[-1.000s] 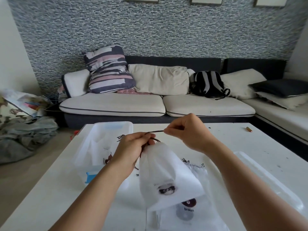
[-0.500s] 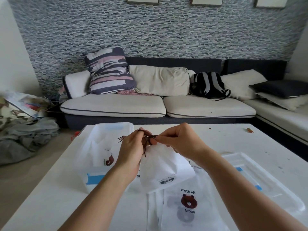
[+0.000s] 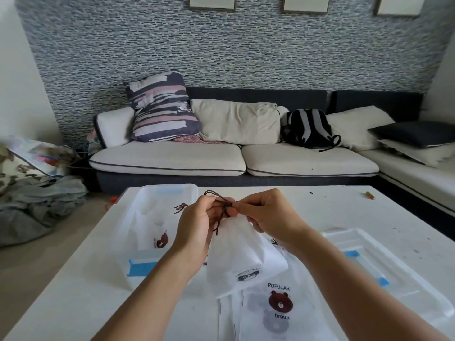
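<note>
Both hands pinch the dark brown drawstring (image 3: 222, 205) at the gathered neck of a white pouch (image 3: 242, 257), centre of frame: left hand (image 3: 197, 223) with fingers curled round the cord, right hand (image 3: 267, 212) nipping it between thumb and fingertips. Pouch hangs above a white table (image 3: 73, 296). Flat bear-print bag (image 3: 278, 308) lies lower centre. Clear plastic bin (image 3: 157, 193) left of the hands, clear lid (image 3: 384, 271) at right. Sofa (image 3: 307, 163) with striped cushion (image 3: 160, 107) and backpack (image 3: 307, 127) behind, before a mottled grey wall (image 3: 246, 52).

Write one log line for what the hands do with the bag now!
left hand pinches cord | right hand pinches cord at bag mouth | mouth gathered, over table | stage: tying, likely
</note>
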Motion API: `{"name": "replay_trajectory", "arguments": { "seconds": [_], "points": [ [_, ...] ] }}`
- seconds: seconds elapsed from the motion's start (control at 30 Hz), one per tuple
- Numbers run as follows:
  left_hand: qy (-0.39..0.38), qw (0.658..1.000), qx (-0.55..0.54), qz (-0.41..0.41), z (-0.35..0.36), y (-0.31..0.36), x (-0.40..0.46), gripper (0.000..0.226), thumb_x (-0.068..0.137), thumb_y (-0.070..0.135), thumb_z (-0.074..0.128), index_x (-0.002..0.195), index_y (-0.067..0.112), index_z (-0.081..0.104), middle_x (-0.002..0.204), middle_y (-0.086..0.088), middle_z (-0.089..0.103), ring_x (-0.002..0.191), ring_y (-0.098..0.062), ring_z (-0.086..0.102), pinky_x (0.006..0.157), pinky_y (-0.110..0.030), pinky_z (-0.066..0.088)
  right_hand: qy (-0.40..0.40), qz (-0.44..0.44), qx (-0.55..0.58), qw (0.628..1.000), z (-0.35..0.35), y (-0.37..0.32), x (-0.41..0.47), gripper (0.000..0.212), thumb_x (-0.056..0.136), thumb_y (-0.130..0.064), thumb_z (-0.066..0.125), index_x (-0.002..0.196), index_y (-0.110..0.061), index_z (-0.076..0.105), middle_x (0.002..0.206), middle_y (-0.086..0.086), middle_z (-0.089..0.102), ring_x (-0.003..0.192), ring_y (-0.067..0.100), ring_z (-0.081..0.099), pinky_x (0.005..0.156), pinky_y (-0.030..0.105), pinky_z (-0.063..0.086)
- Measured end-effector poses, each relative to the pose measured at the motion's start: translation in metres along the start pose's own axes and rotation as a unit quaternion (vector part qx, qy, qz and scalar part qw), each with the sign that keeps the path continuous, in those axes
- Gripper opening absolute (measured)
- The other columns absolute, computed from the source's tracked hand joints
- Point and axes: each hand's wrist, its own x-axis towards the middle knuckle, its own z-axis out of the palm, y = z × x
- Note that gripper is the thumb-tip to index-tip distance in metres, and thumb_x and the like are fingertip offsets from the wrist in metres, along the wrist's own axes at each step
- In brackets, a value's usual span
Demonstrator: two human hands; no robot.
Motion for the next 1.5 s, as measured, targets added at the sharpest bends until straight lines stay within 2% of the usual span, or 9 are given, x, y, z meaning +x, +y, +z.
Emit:
{"name": "replay_trajectory", "arguments": {
  "seconds": [0.2, 0.53, 0.7, 0.77, 0.9, 1.07, 1.23, 1.33, 1.5],
  "points": [
    [0.034, 0.993, 0.097, 0.054, 0.000, -0.010, -0.001, 0.017, 0.073, 0.023, 0.084, 0.080, 0.009, 0.079, 0.085, -0.009, 0.078, 0.089, -0.029, 0.073, 0.088, -0.040, 0.057, -0.009, -0.004, -0.006, 1.000, 0.003, -0.001, -0.003, 0.039, 0.090, -0.014, 0.070, 0.052, -0.019, 0.069, 0.046, -0.006, 0.041, 0.046, 0.013, 0.028, 0.045, 0.019, 0.025],
    [0.044, 0.993, 0.070, 0.082, -0.010, -0.010, 0.007, 0.010, 0.090, 0.018, 0.072, 0.082, 0.014, 0.076, 0.077, -0.001, 0.073, 0.078, -0.017, 0.067, 0.090, -0.042, 0.054, -0.087, -0.014, -0.011, 0.996, -0.018, -0.005, 0.001, 0.014, 0.094, -0.001, 0.064, 0.095, 0.000, 0.077, 0.072, 0.004, 0.071, 0.056, 0.015, 0.045, 0.052, 0.021, 0.037],
    [0.005, 0.964, 0.180, 0.193, -0.014, -0.012, 0.010, 0.012, 0.097, 0.013, 0.061, 0.090, 0.016, 0.070, 0.080, -0.001, 0.073, 0.082, -0.016, 0.070, 0.087, -0.037, 0.054, -0.045, -0.027, -0.037, 0.998, -0.014, 0.000, 0.005, 0.009, 0.087, -0.015, 0.077, 0.086, -0.007, 0.080, 0.047, -0.004, 0.049, 0.049, 0.008, 0.033, 0.049, 0.017, 0.029],
    [-0.009, 0.960, 0.181, 0.215, -0.015, -0.011, 0.010, 0.009, 0.097, 0.011, 0.061, 0.100, 0.018, 0.066, 0.084, -0.005, 0.073, 0.083, -0.019, 0.070, 0.085, -0.034, 0.053, -0.039, -0.042, -0.027, 0.998, -0.010, 0.001, 0.005, 0.009, 0.084, -0.024, 0.081, 0.085, -0.015, 0.081, 0.064, 0.017, 0.063, 0.061, 0.012, 0.043, 0.061, 0.022, 0.036],
    [-0.003, 0.969, 0.145, 0.198, -0.015, -0.009, 0.012, 0.028, 0.093, 0.011, 0.067, 0.118, 0.021, 0.060, 0.094, -0.019, 0.072, 0.088, -0.022, 0.071, 0.081, -0.024, 0.053, -0.042, -0.015, 0.045, 0.998, -0.009, 0.001, 0.002, 0.011, 0.080, -0.017, 0.083, 0.088, -0.010, 0.081, 0.097, 0.020, 0.076, 0.073, 0.015, 0.050, 0.066, 0.025, 0.034],
    [-0.017, 0.978, 0.112, 0.177, -0.014, -0.006, 0.008, 0.007, 0.089, 0.012, 0.070, 0.095, 0.009, 0.072, 0.091, -0.009, 0.077, 0.090, -0.020, 0.074, 0.077, -0.018, 0.053, -0.051, 0.003, 0.115, 0.992, -0.011, 0.000, 0.001, 0.005, 0.078, -0.007, 0.081, 0.075, -0.010, 0.078, 0.097, 0.018, 0.076, 0.078, 0.013, 0.058, 0.067, 0.026, 0.037],
    [0.013, 0.984, 0.089, 0.154, -0.012, -0.006, 0.007, 0.008, 0.082, 0.018, 0.076, 0.086, 0.012, 0.079, 0.087, -0.005, 0.078, 0.085, -0.017, 0.074, 0.079, -0.027, 0.052, -0.068, -0.005, 0.107, 0.992, -0.010, -0.001, 0.000, 0.007, 0.076, -0.002, 0.080, 0.081, -0.007, 0.081, 0.084, 0.010, 0.076, 0.070, 0.010, 0.056, 0.066, 0.026, 0.036],
    [0.015, 0.985, 0.085, 0.148, -0.011, -0.007, 0.006, 0.013, 0.078, 0.020, 0.079, 0.087, 0.011, 0.080, 0.087, -0.005, 0.079, 0.089, -0.021, 0.074, 0.085, -0.031, 0.056, -0.048, -0.003, 0.111, 0.993, -0.008, -0.003, -0.002, 0.008, 0.074, -0.001, 0.081, 0.082, -0.001, 0.080, 0.086, 0.019, 0.075, 0.071, 0.013, 0.055, 0.065, 0.027, 0.036],
    [-0.026, 0.976, 0.120, 0.177, -0.012, -0.006, 0.005, 0.020, 0.072, 0.026, 0.079, 0.086, 0.011, 0.080, 0.086, -0.005, 0.079, 0.085, -0.017, 0.074, 0.081, -0.024, 0.056, -0.034, 0.076, 0.158, 0.984, -0.002, -0.001, -0.001, 0.015, 0.065, -0.002, 0.087, 0.070, -0.011, 0.076, 0.080, 0.014, 0.070, 0.078, 0.020, 0.056, 0.071, 0.029, 0.038]
  ]
}}
